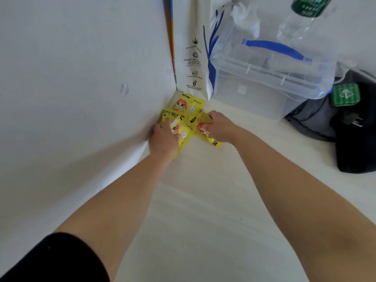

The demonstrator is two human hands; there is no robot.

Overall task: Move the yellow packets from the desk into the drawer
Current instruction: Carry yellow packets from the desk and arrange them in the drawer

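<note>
Lettering on the yellow packets (189, 105) is black and mostly too small to read; only "WA" shows on one edge, beside a cartoon face with orange hair and a white flower. The packets lie overlapped on the pale desk (203, 200) at centre frame, pushed into the corner where the white wall (81, 78) meets a standing paper bag (193, 58). The bag carries a crown mark and rows of small black print I cannot make out.

The left grip (162, 137) pinches the left packet, thumb on top. The right grip (218, 127) curls its fingers round the right packet.

In the upper right sits a clear plastic box (254, 94) with a blue handle. Behind it stands a bottle (301, 17) with a green label, its characters unreadable. At the right edge lies a dark bag (356, 151) with a small green box (344, 94) on it. A black sleeve (61, 259) fills the lower left.
</note>
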